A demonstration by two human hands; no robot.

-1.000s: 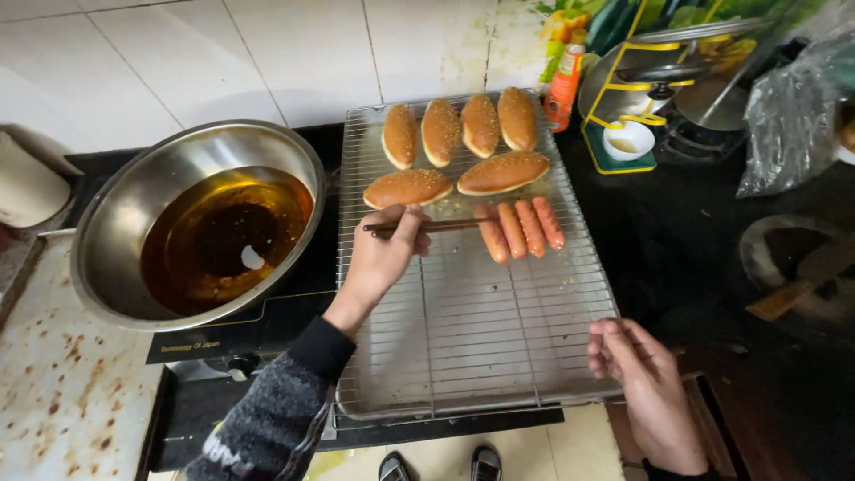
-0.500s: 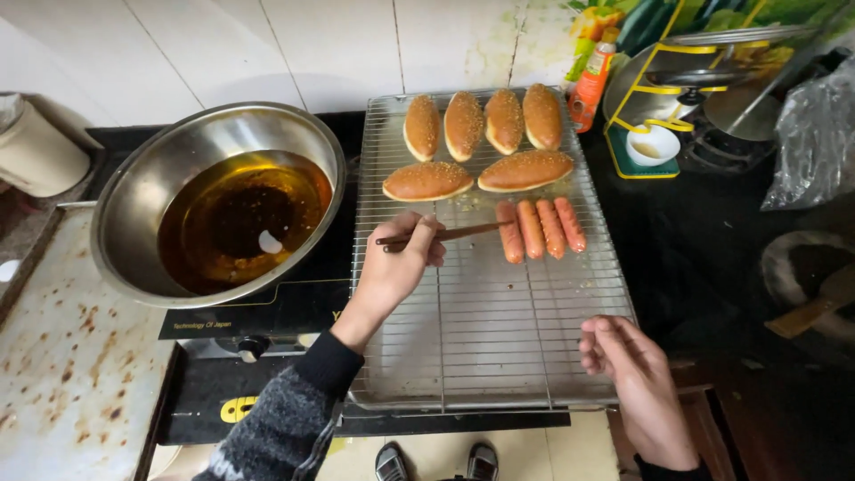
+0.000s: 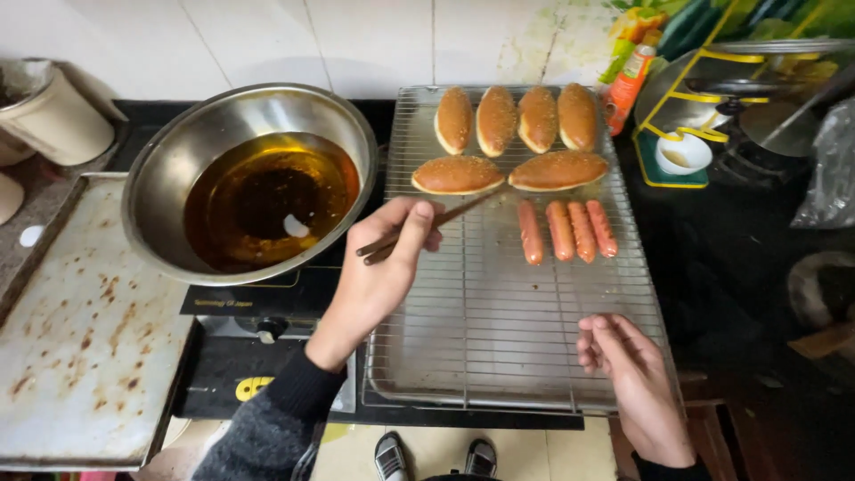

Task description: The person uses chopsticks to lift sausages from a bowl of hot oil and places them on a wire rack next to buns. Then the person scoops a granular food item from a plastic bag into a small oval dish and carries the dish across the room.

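My left hand (image 3: pixel 378 267) grips a pair of wooden chopsticks (image 3: pixel 445 218) whose tips reach toward the fried buns (image 3: pixel 508 134) on the wire cooling rack (image 3: pixel 499 338). Several golden buns lie at the far end of the rack, and several sausages (image 3: pixel 567 230) sit in a row just below them. My right hand (image 3: pixel 634 374) rests near the rack's front right corner, fingers loosely curled, holding nothing. A steel bowl of dark oil (image 3: pixel 254 187) stands on the stove to the left of my left hand.
A stained metal tray (image 3: pixel 80 330) lies at the left. A beige pot (image 3: pixel 53 111) stands far left. An orange bottle (image 3: pixel 628 80) and a yellow wire stand with a small white bowl (image 3: pixel 681 153) are at the back right. Feet in shoes (image 3: pixel 436 456) show below.
My left hand has drawn the chopsticks back and up, tips now near the lower buns instead of the sausages. The view has shifted slightly. My right hand has stayed at the rack's corner.
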